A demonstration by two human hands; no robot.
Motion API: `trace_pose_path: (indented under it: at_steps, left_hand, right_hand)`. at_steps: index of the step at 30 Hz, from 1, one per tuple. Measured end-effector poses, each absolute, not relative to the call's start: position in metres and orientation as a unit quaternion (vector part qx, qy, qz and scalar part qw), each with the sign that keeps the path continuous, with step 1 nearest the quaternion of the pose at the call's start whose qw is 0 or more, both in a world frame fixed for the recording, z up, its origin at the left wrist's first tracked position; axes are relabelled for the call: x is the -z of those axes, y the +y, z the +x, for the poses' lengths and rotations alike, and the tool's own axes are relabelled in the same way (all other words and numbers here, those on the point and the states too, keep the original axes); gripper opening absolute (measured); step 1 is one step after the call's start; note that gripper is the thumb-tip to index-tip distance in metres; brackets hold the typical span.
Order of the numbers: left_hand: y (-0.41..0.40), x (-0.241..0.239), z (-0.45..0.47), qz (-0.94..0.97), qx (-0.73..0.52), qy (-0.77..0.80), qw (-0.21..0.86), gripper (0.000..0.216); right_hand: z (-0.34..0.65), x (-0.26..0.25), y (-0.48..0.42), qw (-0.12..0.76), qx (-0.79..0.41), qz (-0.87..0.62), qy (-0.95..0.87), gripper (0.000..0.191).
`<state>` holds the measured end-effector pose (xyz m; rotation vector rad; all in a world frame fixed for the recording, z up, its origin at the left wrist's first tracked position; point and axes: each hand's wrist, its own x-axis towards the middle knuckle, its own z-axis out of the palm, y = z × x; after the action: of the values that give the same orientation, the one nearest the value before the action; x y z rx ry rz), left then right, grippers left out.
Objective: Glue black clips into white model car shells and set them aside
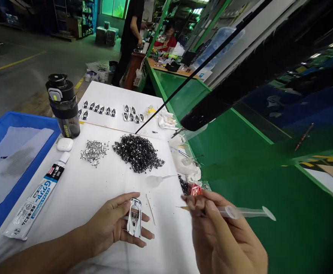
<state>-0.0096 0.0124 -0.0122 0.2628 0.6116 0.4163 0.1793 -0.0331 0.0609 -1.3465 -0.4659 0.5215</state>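
Presently, the white-covered desk (89, 190) lies beneath both hands, with a heap of small black metal parts (138, 153) at its middle. The left hand (106, 224) sits palm up, fingers lightly curled, grasping a glossy white model car shell (134, 217) across the palm and fingers. The right hand (223, 236) is raised beside it, fingers clenched on a clear plastic syringe (244, 212), tip pointing left.
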Motion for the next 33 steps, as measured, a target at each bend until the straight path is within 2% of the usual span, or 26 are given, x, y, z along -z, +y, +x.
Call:
trace_pose_path:
  at_steps: [3, 5, 7, 13, 19, 33]
  left_hand:
    - [0.012, 0.010, -0.010, 0.137, -0.197, 0.299, 0.924, 0.095]
    - [0.013, 0.008, -0.011, 0.143, -0.195, 0.298, 0.924, 0.097]
    - [0.014, 0.007, -0.011, 0.143, -0.200, 0.296, 0.923, 0.094]
    - [0.014, 0.008, -0.009, 0.145, -0.203, 0.297, 0.922, 0.074]
    - [0.015, 0.009, -0.009, 0.125, -0.214, 0.299, 0.922, 0.060]
    - [0.013, 0.009, -0.008, 0.151, -0.202, 0.316, 0.914, 0.056]
  right_hand:
    - [0.150, -0.083, -0.025, 0.722, -0.392, -0.511, -0.253, 0.044]
    - [0.136, -0.086, -0.018, 0.699, -0.478, -0.457, -0.272, 0.061]
    - [0.126, -0.082, -0.012, 0.685, -0.514, -0.430, -0.285, 0.074]
    - [0.117, -0.057, -0.008, 0.743, -0.473, -0.422, -0.215, 0.059]
    - [0.117, -0.050, -0.009, 0.754, -0.459, -0.428, -0.195, 0.054]
    - [0.113, -0.045, -0.008, 0.752, -0.445, -0.433, -0.222, 0.057]
